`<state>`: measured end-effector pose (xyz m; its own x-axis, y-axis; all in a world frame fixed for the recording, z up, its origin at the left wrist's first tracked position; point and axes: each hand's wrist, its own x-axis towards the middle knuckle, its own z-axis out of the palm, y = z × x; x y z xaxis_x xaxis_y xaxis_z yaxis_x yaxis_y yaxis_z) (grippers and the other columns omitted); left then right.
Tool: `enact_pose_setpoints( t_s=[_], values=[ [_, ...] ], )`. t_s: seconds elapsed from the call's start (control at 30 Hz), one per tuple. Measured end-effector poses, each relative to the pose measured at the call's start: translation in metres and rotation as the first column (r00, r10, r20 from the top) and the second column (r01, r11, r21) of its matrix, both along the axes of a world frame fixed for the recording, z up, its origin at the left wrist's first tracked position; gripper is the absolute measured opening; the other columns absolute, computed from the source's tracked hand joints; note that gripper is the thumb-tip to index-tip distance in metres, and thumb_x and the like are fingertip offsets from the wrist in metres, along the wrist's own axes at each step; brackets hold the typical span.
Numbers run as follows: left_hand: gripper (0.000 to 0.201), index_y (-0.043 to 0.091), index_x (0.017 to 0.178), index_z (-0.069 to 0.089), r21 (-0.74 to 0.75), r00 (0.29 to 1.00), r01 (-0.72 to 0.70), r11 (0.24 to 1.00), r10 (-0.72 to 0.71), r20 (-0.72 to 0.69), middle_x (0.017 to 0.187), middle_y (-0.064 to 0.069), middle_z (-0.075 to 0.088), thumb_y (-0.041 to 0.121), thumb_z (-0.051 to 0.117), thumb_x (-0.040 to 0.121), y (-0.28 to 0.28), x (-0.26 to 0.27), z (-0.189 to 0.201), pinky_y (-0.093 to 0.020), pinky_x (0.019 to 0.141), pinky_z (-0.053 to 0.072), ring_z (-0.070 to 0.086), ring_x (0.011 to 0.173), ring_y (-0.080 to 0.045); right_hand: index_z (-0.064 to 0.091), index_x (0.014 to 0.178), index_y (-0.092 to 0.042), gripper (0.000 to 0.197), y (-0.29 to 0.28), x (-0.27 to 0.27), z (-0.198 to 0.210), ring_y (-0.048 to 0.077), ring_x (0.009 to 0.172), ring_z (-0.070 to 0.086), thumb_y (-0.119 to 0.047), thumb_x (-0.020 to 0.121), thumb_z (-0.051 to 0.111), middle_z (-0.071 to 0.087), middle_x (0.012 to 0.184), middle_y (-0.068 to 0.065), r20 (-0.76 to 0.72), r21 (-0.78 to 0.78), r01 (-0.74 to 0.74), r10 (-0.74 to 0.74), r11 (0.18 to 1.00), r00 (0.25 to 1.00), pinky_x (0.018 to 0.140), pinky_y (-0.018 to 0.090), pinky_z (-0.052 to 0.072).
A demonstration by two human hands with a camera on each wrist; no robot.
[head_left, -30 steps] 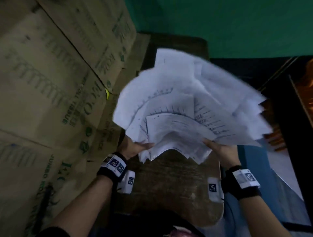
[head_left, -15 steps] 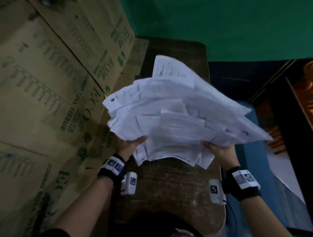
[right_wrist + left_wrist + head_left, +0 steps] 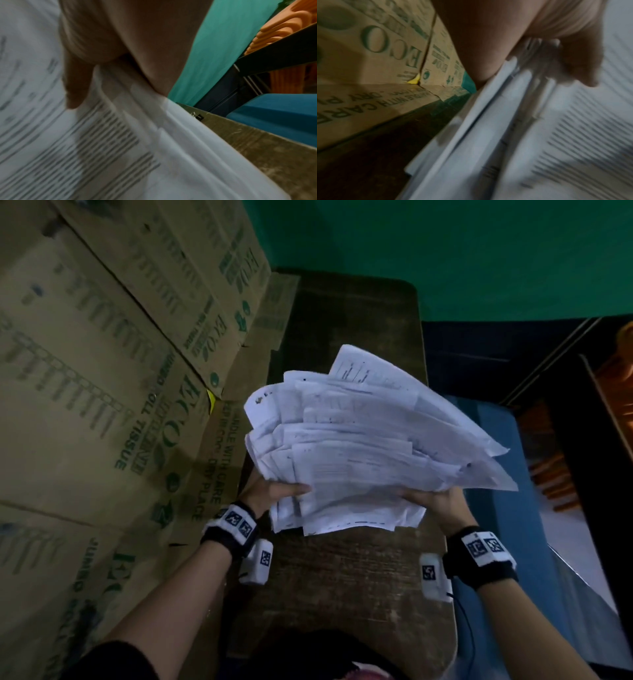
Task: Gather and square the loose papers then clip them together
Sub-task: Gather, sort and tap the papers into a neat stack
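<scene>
Papers (image 3: 363, 446), a thick, uneven sheaf of white printed sheets, are held up above a dark wooden table (image 3: 342, 577), near the centre of the head view. The sheets are not squared: their edges fan out, with corners jutting toward 12 o'clock and toward 3 o'clock. The left hand (image 3: 274, 494) grips the sheaf's near edge at about 8 o'clock, thumb on top and fingers hidden beneath. The right hand (image 3: 435, 501) grips the same near edge at about 4 o'clock, thumb also lying on the top sheet. The two hands are apart, one at each near corner of the sheaf.

From the left wrist, the thumb (image 3: 578, 65) presses down on the staggered page edges (image 3: 488, 121), which are blurred. From the right wrist, the thumb (image 3: 77, 83) lies on a page of printed lines (image 3: 85, 135).

Each wrist wears a black band (image 3: 233, 529) with white coded markers. Brown cardboard boxes (image 3: 102, 371) printed in green stand at 9 o'clock, touching the table's left side. A green wall (image 3: 479, 251) is at 12 o'clock. Orange objects (image 3: 283, 31) sit on a dark shelf at 2 o'clock in the right wrist view; a small black clip-like object (image 3: 199, 117) lies on the table just past the paper's edge.
</scene>
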<state>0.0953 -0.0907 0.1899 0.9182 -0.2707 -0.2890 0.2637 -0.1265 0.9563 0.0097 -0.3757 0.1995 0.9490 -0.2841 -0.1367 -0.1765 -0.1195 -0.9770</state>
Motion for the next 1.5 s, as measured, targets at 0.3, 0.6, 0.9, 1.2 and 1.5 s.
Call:
enact_pose_setpoints(
  t_s=[0.3, 0.6, 0.9, 1.2, 1.5],
  values=[
    [0.048, 0.028, 0.107, 0.059, -0.1, 0.974, -0.167, 0.981, 0.18, 0.14, 0.112, 0.007, 0.065, 0.018, 0.084, 0.067, 0.0, 0.005, 0.016, -0.024, 0.086, 0.05, 0.058, 0.101, -0.006, 0.068, 0.104, -0.047, 0.048, -0.011, 0.002, 0.022, 0.01, 0.107, 0.064, -0.008, 0.078, 0.077, 0.069, 0.111, -0.02, 0.158, -0.064, -0.053, 0.062, 0.997, 0.985, 0.092, 0.037, 0.054],
    [0.098, 0.01, 0.12, 0.054, -0.009, 0.97, 0.235, 0.972, -0.235, -0.057, 0.097, 0.009, 0.074, 0.047, 0.093, 0.038, 0.016, 0.022, 0.011, -0.034, 0.086, 0.058, 0.068, 0.095, -0.004, 0.071, 0.093, -0.037, 0.046, -0.011, 0.01, 0.009, 0.004, 0.093, 0.067, -0.002, 0.066, 0.082, 0.073, 0.095, -0.017, 0.091, -0.09, -0.128, 0.136, 0.988, 0.986, 0.09, 0.05, 0.052],
    [0.065, 0.022, 0.117, 0.056, -0.05, 0.99, 0.07, 0.996, -0.063, 0.128, 0.115, 0.007, 0.064, -0.007, 0.081, 0.064, -0.017, 0.032, 0.013, -0.033, 0.095, 0.052, 0.06, 0.109, -0.005, 0.061, 0.108, -0.013, 0.05, 0.001, 0.027, 0.014, 0.01, 0.097, 0.068, 0.005, 0.066, 0.08, 0.07, 0.104, -0.001, 0.166, 0.146, -0.033, 0.009, 0.989, 0.986, 0.081, 0.027, 0.056],
    [0.088, 0.001, 0.129, 0.049, 0.015, 0.936, 0.272, 0.962, -0.268, 0.227, 0.12, 0.017, 0.065, 0.028, 0.089, 0.056, 0.013, 0.015, 0.01, -0.029, 0.101, 0.049, 0.058, 0.117, -0.004, 0.074, 0.096, -0.025, 0.046, -0.029, 0.002, 0.01, 0.019, 0.101, 0.068, -0.014, 0.055, 0.091, 0.074, 0.104, -0.002, 0.131, 0.074, -0.142, 0.132, 0.987, 0.983, 0.087, 0.038, 0.054],
    [0.047, 0.036, 0.097, 0.057, -0.09, 0.984, 0.092, 0.992, -0.077, 0.16, 0.099, 0.021, 0.063, -0.004, 0.073, 0.077, -0.032, 0.01, 0.042, -0.023, 0.088, 0.052, 0.064, 0.089, 0.01, 0.055, 0.123, 0.002, 0.063, 0.003, 0.02, 0.019, 0.033, 0.107, 0.065, 0.006, 0.066, 0.082, 0.068, 0.115, 0.017, 0.155, 0.254, -0.011, -0.03, 0.967, 0.987, 0.088, 0.052, 0.054]
  ],
)
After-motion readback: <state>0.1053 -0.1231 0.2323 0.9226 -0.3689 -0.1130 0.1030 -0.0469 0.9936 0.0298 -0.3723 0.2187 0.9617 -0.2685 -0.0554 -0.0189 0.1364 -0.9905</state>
